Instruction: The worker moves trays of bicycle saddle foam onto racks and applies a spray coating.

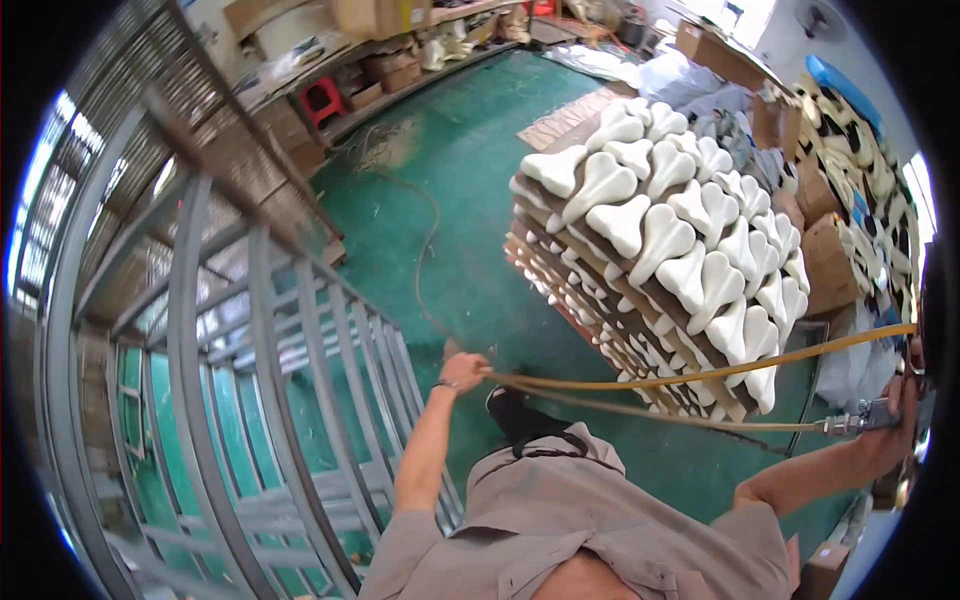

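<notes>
Beige shirt (660, 525) lies nearest, left grip (465, 370) clasping hose (600, 384), right grip (905, 408) clasping a metal fitting (845, 424).

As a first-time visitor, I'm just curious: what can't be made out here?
Head view:
Right hand: full grip unclear, lost near the dark rim.
Yellow hose: right end cut off by that rim.
Left hand: palm hidden by its own back.
White pieces: lower layers mostly covered by those above.
</notes>
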The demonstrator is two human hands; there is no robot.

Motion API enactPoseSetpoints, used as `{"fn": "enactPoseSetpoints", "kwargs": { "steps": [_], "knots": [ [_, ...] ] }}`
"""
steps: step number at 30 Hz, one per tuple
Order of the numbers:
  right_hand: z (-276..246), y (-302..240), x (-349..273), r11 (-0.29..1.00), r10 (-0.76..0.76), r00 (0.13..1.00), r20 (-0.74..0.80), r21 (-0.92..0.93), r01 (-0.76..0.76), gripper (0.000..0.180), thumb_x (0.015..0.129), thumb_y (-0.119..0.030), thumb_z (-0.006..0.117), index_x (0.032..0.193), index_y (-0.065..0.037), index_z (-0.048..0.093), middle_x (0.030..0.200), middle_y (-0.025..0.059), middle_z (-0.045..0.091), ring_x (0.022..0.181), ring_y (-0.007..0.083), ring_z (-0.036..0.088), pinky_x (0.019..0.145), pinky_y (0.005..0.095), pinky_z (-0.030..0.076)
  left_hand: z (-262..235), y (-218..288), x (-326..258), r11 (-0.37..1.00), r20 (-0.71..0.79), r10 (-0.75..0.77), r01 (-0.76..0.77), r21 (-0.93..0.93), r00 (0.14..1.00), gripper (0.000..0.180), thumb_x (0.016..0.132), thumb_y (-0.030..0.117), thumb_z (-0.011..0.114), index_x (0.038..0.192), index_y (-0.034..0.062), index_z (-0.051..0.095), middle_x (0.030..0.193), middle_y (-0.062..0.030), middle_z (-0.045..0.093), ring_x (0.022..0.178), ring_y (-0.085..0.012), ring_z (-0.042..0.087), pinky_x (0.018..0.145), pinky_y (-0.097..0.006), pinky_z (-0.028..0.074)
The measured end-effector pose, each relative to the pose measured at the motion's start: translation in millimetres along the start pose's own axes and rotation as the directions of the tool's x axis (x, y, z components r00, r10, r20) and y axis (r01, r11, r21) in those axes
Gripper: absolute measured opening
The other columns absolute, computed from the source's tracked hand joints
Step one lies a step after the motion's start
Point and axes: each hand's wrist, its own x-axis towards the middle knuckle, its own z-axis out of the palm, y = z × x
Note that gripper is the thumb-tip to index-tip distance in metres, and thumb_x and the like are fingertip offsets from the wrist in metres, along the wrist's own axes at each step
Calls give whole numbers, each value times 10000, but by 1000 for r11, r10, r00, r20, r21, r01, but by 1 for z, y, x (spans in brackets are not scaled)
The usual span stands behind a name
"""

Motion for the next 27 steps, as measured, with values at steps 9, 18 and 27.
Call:
{"fn": "enactPoseSetpoints", "kwargs": {
  "steps": [9,18,27],
  "knots": [
    [107,144,10,771,373,922,-104,-519,-370,608,923,-122,672,1471,28,457,1216,139,624,680,52,523,584,157,392,-64,-89,83,967,104,-215,197,164,971,419,905,573,728,853,159,759,863,-147,754,856,-395,717,744,-500,563],
    [304,267,59,314,613,742,-272,-778,-545,751,856,-436,823,1416,23,625,887,71,723,776,128,647,712,255,455,-123,-84,240,958,478,-78,-66,278,875,532,903,663,674,908,143,785,906,-189,759,912,-410,721,793,-513,570],
    [407,339,113,216,795,606,16,-942,-258,662,841,-127,802,1423,94,574,1108,191,724,899,304,704,824,361,547,-154,-71,346,942,696,127,-306,139,706,390,858,520,771,874,131,782,864,-180,753,873,-398,719,775,-513,563]
  ]
}}
